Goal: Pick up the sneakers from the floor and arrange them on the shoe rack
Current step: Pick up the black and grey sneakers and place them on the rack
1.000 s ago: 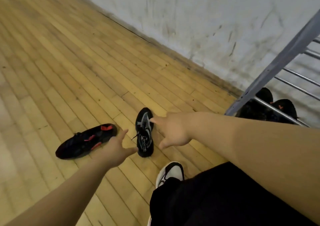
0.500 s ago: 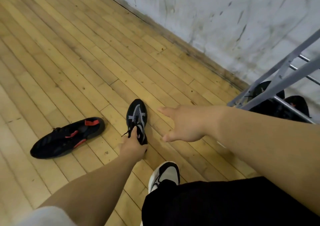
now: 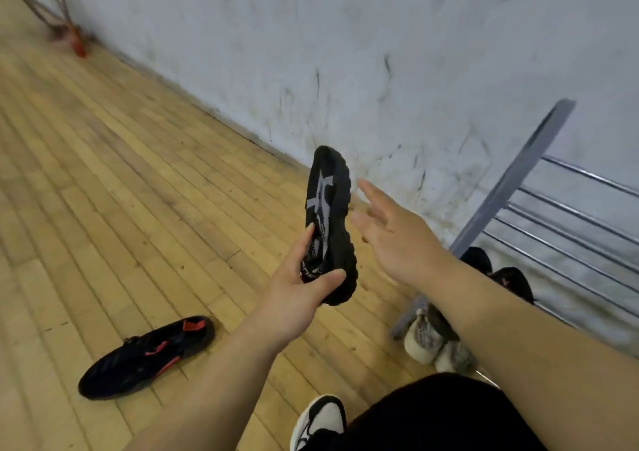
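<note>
The black mesh sneaker with grey markings (image 3: 328,222) is in the air, toe up, beside the grey metal shoe rack (image 3: 553,215) — the left hand (image 3: 297,295) pinches its heel end between thumb and fingers. The right hand (image 3: 394,236) hovers just beside it, fingers spread and empty. The carrying step looks under way; next it needs setting on a rack rail, then the black-and-red sneaker (image 3: 145,357) on the wooden floor (image 3: 121,191).
</note>
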